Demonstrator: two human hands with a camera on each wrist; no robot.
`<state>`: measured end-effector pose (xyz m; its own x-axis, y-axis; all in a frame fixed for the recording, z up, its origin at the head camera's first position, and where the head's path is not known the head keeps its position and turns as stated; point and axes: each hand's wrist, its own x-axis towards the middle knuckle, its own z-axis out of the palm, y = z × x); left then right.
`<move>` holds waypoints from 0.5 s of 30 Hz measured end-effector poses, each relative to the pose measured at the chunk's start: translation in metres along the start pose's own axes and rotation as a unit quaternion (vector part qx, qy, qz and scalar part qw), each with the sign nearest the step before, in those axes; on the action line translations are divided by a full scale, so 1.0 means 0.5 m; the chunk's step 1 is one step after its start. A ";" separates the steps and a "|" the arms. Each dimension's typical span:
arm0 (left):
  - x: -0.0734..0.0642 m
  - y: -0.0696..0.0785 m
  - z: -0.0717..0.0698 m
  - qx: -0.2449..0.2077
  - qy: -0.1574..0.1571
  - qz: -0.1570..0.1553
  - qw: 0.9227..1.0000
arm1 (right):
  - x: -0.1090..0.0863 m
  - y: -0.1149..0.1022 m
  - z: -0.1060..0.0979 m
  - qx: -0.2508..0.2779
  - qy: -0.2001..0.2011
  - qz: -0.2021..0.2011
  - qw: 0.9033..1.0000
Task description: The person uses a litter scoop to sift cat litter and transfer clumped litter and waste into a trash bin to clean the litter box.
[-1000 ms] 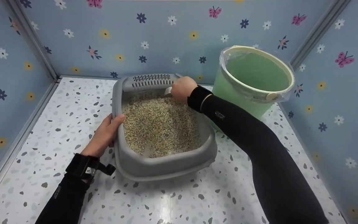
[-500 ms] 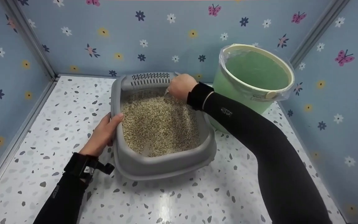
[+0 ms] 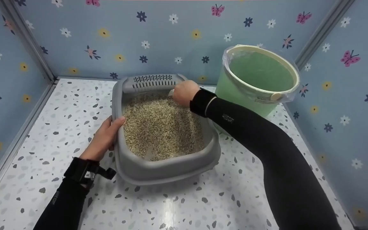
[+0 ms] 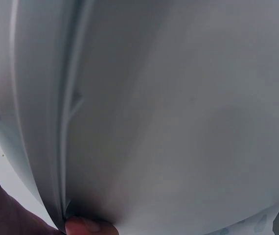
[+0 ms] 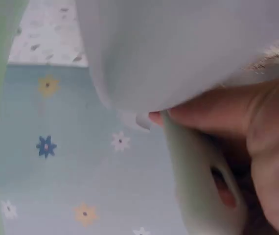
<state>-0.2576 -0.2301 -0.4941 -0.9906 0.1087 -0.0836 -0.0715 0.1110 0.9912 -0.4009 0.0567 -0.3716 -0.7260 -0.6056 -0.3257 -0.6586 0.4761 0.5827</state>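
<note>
A grey litter box (image 3: 168, 171) holds a bed of tan and brown granular litter (image 3: 158, 127). My left hand (image 3: 102, 139) grips the box's left side, thumb over the rim; its fingertips (image 4: 88, 226) show against the outer wall in the left wrist view. At the far right corner, my right hand (image 3: 185, 92) is curled round the pale handle of a scoop (image 5: 198, 181), which has a slot through it. Little of that handle shows in the head view, beside the knuckles. The scoop's working end is hidden.
A green bin (image 3: 244, 95) with a cream rim and a clear plastic liner stands right of the box, close to my right forearm. Flower-patterned panels (image 3: 120, 32) enclose the back and sides. The floor (image 3: 43, 153) is white with grey speckles.
My right hand shifts slightly at the far right corner, and the scoop handle's angle changes a little. My left hand keeps its hold on the rim. The whole head view drifts slightly.
</note>
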 end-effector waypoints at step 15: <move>0.001 0.001 0.004 0.002 0.011 0.005 1.000 | -0.016 0.073 -0.076 0.256 -0.113 -0.004 0.960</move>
<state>-0.2578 -0.2279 -0.4940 -0.9936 0.0879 -0.0715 -0.0613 0.1141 0.9916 -0.4115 0.0548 -0.3195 -0.7071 -0.4845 -0.5150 -0.6334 0.7577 0.1569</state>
